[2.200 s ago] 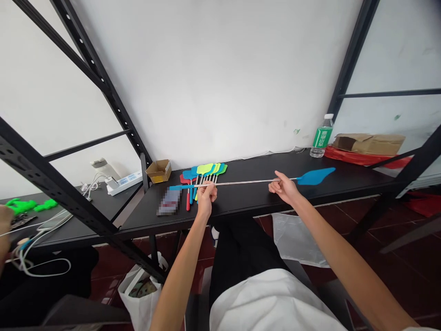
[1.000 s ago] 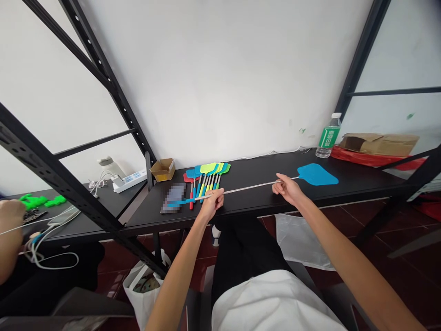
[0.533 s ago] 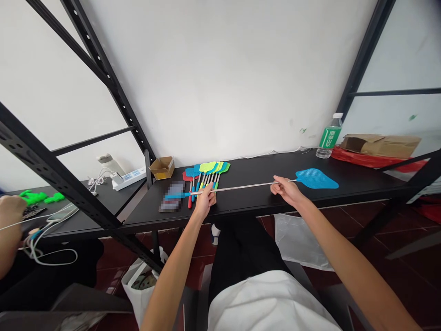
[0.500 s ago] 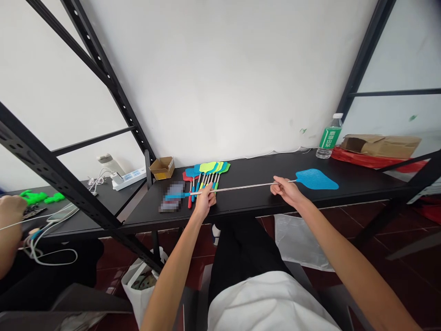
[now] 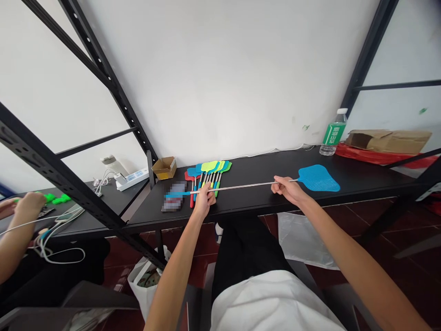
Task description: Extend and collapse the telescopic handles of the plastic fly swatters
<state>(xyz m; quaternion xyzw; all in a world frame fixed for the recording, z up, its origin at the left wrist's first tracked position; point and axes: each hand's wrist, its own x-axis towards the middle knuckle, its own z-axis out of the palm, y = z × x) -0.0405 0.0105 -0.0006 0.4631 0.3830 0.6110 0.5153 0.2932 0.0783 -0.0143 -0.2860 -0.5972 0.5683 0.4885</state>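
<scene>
A blue fly swatter (image 5: 319, 178) with a long, thin metal rod is held level above the front of the black table. My left hand (image 5: 205, 198) is closed around the rod close to its blue handle. Near the swatter's head, my right hand (image 5: 286, 189) pinches the other end of the rod. Just behind my left hand lies a row of several fly swatters (image 5: 209, 166) in yellow, blue, green and red, their heads toward the wall. A dark, pixelated flat object (image 5: 174, 202) lies left of them, under the blue handle.
A small cardboard box (image 5: 164, 168) stands at the back left of the table (image 5: 255, 168). At the right are a water bottle (image 5: 333, 133) and a larger carton (image 5: 389, 141) on red plastic. Black rack posts (image 5: 99, 195) flank me; another person's hand (image 5: 30, 205) works at far left.
The swatter's head has turned to face me more, showing its mesh broader. Both hands keep their hold on the rod. The view shifts slightly, and the other person's hand has moved right.
</scene>
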